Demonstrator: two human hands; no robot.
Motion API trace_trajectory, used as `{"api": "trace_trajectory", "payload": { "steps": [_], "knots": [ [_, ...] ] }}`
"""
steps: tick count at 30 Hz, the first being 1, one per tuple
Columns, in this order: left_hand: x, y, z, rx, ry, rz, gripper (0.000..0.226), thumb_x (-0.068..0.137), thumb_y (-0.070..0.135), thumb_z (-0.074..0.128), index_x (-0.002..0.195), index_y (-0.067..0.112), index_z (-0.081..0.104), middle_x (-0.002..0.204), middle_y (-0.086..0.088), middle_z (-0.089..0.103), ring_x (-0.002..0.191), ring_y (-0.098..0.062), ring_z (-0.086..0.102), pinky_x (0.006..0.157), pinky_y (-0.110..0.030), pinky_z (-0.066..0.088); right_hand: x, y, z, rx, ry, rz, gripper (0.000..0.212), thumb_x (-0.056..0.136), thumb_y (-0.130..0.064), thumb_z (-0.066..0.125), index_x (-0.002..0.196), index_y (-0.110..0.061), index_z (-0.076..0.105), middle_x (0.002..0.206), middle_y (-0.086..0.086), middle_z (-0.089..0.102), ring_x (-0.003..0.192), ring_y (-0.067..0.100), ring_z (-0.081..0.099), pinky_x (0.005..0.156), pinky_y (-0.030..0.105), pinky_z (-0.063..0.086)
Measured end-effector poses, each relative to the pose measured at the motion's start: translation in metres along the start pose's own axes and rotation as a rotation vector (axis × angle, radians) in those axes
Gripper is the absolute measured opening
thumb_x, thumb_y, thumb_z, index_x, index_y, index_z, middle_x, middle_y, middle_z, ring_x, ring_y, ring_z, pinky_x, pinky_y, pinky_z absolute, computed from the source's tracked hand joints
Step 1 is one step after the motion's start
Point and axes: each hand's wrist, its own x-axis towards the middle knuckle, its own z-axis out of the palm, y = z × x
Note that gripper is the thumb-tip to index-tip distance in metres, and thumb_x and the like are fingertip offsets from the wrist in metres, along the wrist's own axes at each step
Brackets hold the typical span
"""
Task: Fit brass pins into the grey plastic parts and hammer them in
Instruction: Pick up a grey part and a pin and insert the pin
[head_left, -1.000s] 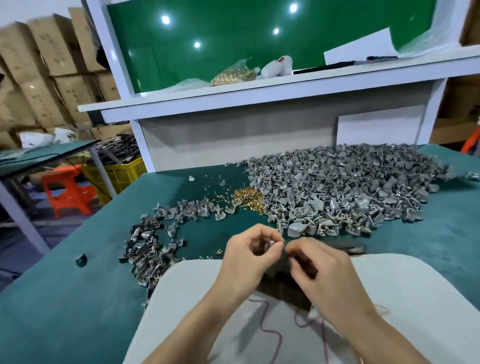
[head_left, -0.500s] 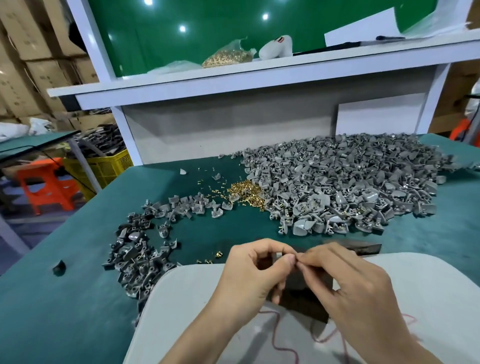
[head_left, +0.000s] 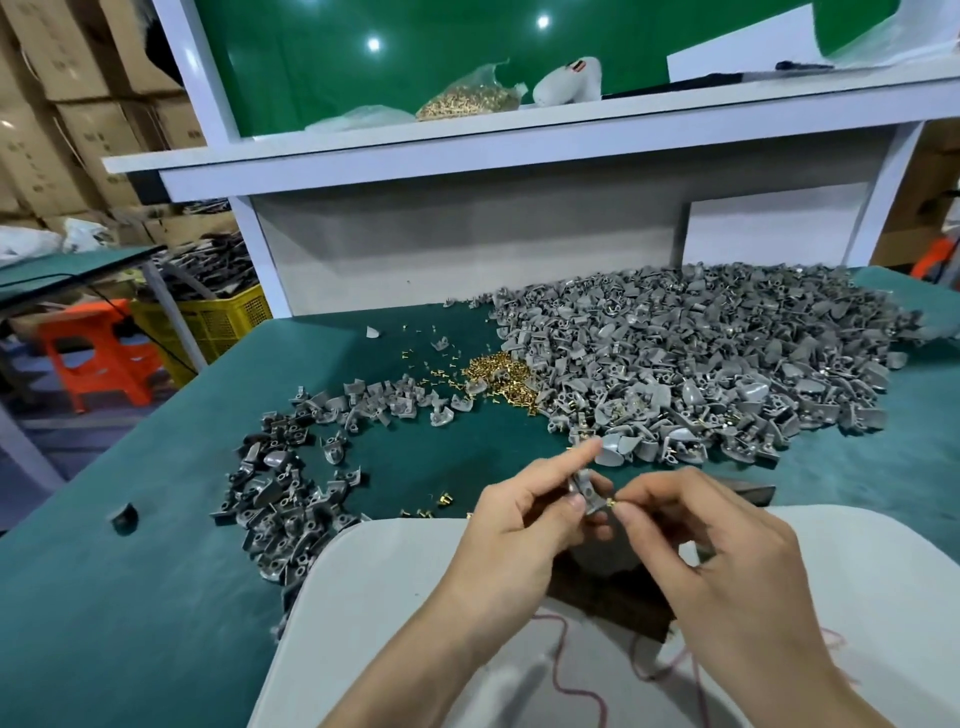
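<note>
My left hand (head_left: 519, 525) pinches a small grey plastic part (head_left: 586, 492) between thumb and fingers, with the index finger stretched out above it. My right hand (head_left: 711, 545) pinches a tiny brass pin (head_left: 611, 502) at the part's right side. A big heap of grey parts (head_left: 701, 364) covers the green table on the right. A loose pile of brass pins (head_left: 501, 376) lies at the heap's left edge. A second, darker cluster of grey parts (head_left: 280, 493) lies on the left. A dark block (head_left: 613, 592) sits beneath my hands, mostly hidden.
A white board (head_left: 395, 597) lies at the table's near edge, with a red cord (head_left: 566, 670) on it. A shelf (head_left: 519, 135) above holds a bag of brass pins (head_left: 467, 100). A dark tool end (head_left: 753, 491) pokes out right of my hands. A yellow crate (head_left: 208, 322) stands left.
The left index finger has lifted and stretched out, and the grey part now shows between the hands. The right fingers bring a brass pin to its side.
</note>
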Motion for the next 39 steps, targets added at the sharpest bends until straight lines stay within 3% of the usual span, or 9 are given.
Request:
{"api": "trace_trajectory", "payload": {
  "steps": [3,6,9,13,17,21,25,34,39],
  "knots": [
    [-0.0003,0.0005,0.0034,-0.017,-0.047,0.029,0.04,0.093,-0.007,0.049,0.115,0.021,0.067,0.113,-0.015,0.064,0.096,-0.015,0.064,0.087,-0.031,0.054,0.0027,0.0013,-0.0025,0.056,0.0,0.051,0.018,0.079,-0.015,0.075,0.077,-0.03,0.065,0.08,-0.013,0.065,0.069,0.008,0.063,0.063,0.026,0.049],
    [-0.0015,-0.001,0.0042,-0.071,-0.097,0.025,0.048,0.092,-0.01,0.049,0.119,0.027,0.062,0.096,0.001,0.066,0.09,-0.01,0.063,0.083,-0.026,0.054,0.0051,0.0022,-0.0025,0.092,-0.054,0.104,0.022,0.076,-0.011,0.072,0.073,-0.031,0.065,0.079,-0.011,0.064,0.071,0.009,0.062,0.063,0.018,0.046],
    [-0.0011,-0.002,0.0035,-0.12,-0.11,0.025,0.052,0.09,-0.011,0.052,0.126,0.027,0.056,0.086,0.003,0.064,0.082,-0.009,0.062,0.076,-0.022,0.054,0.0051,0.0036,-0.0022,0.109,-0.068,0.138,0.023,0.075,-0.007,0.072,0.072,-0.029,0.065,0.077,-0.011,0.064,0.072,0.008,0.061,0.064,0.017,0.045],
    [-0.0015,-0.0019,0.0029,-0.147,-0.066,0.015,0.028,0.085,-0.009,0.059,0.103,0.011,0.063,0.081,-0.001,0.067,0.072,-0.01,0.065,0.067,-0.021,0.055,0.0061,0.003,-0.0053,0.085,-0.069,0.152,0.024,0.074,-0.005,0.074,0.069,-0.027,0.064,0.076,-0.012,0.063,0.07,0.006,0.059,0.061,0.011,0.041],
    [-0.0022,-0.002,0.001,-0.126,-0.058,-0.001,0.029,0.081,-0.008,0.063,0.103,0.01,0.068,0.086,-0.003,0.07,0.078,-0.01,0.066,0.07,-0.022,0.056,0.0053,0.0033,-0.0043,0.062,-0.078,0.177,0.024,0.072,-0.006,0.074,0.067,-0.027,0.063,0.074,-0.011,0.062,0.067,0.008,0.059,0.059,0.012,0.041],
    [-0.0024,0.0021,0.002,-0.088,-0.079,-0.005,0.039,0.081,-0.007,0.063,0.107,0.022,0.07,0.09,-0.006,0.068,0.081,-0.014,0.063,0.085,-0.037,0.055,0.005,0.0003,-0.0055,0.111,-0.076,0.209,0.019,0.073,-0.01,0.072,0.067,-0.026,0.064,0.071,-0.009,0.063,0.064,0.012,0.06,0.058,0.017,0.044],
    [-0.003,-0.0009,0.002,-0.216,-0.071,-0.038,0.035,0.08,-0.008,0.062,0.103,0.016,0.07,0.089,-0.003,0.071,0.083,-0.01,0.069,0.071,-0.019,0.055,0.0019,0.0037,-0.0048,0.173,-0.086,0.229,0.019,0.075,-0.007,0.073,0.069,-0.025,0.066,0.068,-0.003,0.065,0.061,0.012,0.06,0.059,0.018,0.045],
    [-0.0015,-0.0003,0.0013,-0.27,-0.066,-0.017,0.037,0.071,0.003,0.066,0.107,0.01,0.068,0.091,-0.008,0.071,0.084,-0.013,0.069,0.069,-0.019,0.055,0.0032,-0.0004,-0.0029,0.267,-0.103,0.176,0.033,0.077,0.004,0.071,0.079,-0.029,0.068,0.075,-0.005,0.065,0.058,0.01,0.06,0.056,0.013,0.045],
    [-0.0011,-0.0001,0.0023,-0.268,-0.037,-0.01,0.039,0.071,0.004,0.067,0.109,0.009,0.068,0.096,-0.018,0.066,0.084,-0.02,0.069,0.071,-0.022,0.056,0.0042,-0.0012,-0.0038,0.346,-0.096,0.224,0.024,0.08,-0.002,0.068,0.079,-0.026,0.068,0.069,0.0,0.064,0.051,0.008,0.057,0.051,0.013,0.046]
  ]
}}
